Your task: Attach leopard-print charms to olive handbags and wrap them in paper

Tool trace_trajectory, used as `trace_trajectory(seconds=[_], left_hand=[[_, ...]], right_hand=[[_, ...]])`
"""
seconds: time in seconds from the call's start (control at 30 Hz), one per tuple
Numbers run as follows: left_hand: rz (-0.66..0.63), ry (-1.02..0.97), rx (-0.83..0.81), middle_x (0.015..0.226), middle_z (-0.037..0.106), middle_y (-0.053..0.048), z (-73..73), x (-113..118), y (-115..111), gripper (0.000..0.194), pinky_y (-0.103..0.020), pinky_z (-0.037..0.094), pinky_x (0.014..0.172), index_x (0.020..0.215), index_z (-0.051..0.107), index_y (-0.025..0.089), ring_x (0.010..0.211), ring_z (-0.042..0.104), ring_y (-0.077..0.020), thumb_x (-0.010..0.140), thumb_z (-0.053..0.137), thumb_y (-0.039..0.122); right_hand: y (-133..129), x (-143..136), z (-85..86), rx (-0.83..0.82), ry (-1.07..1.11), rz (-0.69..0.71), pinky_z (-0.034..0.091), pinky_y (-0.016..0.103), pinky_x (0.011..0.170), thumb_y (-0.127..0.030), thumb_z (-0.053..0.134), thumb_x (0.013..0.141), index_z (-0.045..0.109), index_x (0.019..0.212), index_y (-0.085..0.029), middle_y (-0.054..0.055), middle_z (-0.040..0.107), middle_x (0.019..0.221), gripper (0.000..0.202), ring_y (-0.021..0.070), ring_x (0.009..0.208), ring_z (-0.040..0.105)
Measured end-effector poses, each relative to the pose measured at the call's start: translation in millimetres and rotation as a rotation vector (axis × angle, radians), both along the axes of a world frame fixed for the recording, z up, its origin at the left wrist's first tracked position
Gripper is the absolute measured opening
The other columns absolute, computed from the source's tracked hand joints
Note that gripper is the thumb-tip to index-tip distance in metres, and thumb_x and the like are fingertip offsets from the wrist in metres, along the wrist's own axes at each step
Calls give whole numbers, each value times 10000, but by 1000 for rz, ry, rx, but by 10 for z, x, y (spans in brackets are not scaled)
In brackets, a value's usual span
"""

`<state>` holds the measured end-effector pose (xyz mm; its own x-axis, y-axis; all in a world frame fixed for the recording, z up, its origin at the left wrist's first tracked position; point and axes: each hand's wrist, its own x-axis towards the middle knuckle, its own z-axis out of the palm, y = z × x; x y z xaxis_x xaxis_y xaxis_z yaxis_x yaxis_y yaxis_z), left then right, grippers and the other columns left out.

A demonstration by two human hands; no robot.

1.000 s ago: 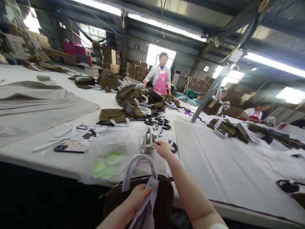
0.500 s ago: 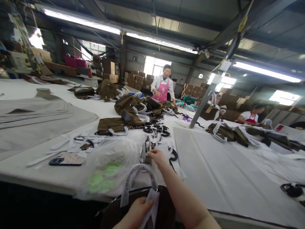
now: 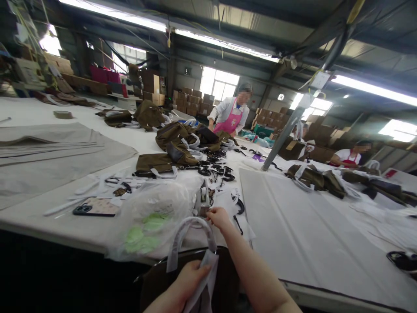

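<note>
A dark brown handbag [image 3: 228,269] is at the table's front edge, low in the view. One of its handles [image 3: 177,241], wrapped in white paper, arches upward. My left hand [image 3: 192,276] is closed around another white-wrapped handle [image 3: 210,267] on the bag's near side. Beyond the bag, my right hand [image 3: 220,217] reaches over the table with thumb and fingers pinched together. Its fingertips are at the near end of a small grey-white holder [image 3: 203,195] that looks like a tape dispenser. Whatever the pinch holds is too small to make out.
A clear plastic bag [image 3: 176,200] with green pieces and a phone [image 3: 96,206] lie left. Beyond are black straps [image 3: 224,174] and olive-brown bags [image 3: 156,164]. A slanted post [image 3: 283,139] rises at the right. A co-worker in a pink apron [image 3: 231,121] stands across the table.
My view has tilted slightly, shifting the scene. My right hand stays pinched by the dispenser, its fingertips now at the near end. The co-worker opposite has leaned and turned.
</note>
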<state>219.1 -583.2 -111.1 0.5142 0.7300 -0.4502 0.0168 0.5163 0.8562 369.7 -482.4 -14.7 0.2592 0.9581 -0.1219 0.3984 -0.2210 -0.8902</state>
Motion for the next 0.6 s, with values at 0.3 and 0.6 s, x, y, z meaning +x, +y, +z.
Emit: trace_trajectory(seconds=[0.3,0.6], left_hand=[[-13,8,-16,704,731,-80,501,-85,-128,607,-301,485,576,836,708,100,629,668,-227,523,791,614],[-37,-5,-119,734,735,-60,536,-92,-135,539,-264,461,579,909,704,97,615,644,-184,601,792,531]], right_hand=[[-654,102,586,435,22,-55,445,236,564,-424,581,817,618,820,-190,22,664,727,237,125,583,555],[-1425,228,357,-117,119,232,312,180,400,-382,619,784,565,718,-172,-33,584,557,227,64,403,455]])
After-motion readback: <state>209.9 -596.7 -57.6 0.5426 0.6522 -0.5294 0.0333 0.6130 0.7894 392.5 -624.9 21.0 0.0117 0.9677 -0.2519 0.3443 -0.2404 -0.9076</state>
